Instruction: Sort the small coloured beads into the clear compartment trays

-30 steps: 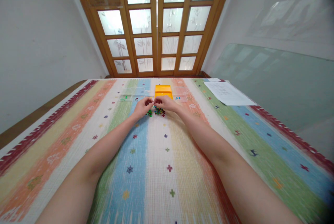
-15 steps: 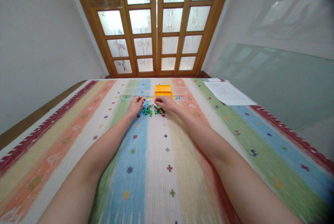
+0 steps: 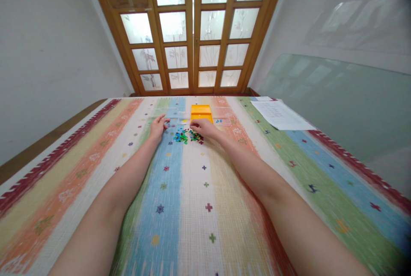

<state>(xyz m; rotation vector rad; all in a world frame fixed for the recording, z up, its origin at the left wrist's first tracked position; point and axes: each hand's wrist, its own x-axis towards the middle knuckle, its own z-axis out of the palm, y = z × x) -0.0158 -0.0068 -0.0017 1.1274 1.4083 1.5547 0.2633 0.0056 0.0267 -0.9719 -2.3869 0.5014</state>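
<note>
Small coloured pieces, mostly green, blue, yellow and dark ones, lie in a loose pile (image 3: 180,137) on the striped cloth. My left hand (image 3: 157,127) is left of the pile, at the near edge of a clear plastic tray (image 3: 160,113), its fingers apart. At the right part of the pile is my right hand (image 3: 204,127), its fingertips pinched together; what they hold, if anything, is too small to make out. Just behind that hand stands an open orange box (image 3: 201,114), its near side partly covered by the hand.
Another clear tray (image 3: 224,115) with a few blue pieces sits right of the orange box. White printed sheets (image 3: 278,114) lie at the table's far right. Beyond the striped tablecloth (image 3: 192,207) stand wooden doors with glass panes (image 3: 210,55).
My left hand has moved left, away from the pile, and its fingers have opened from a pinch. My right hand has stayed nearly still.
</note>
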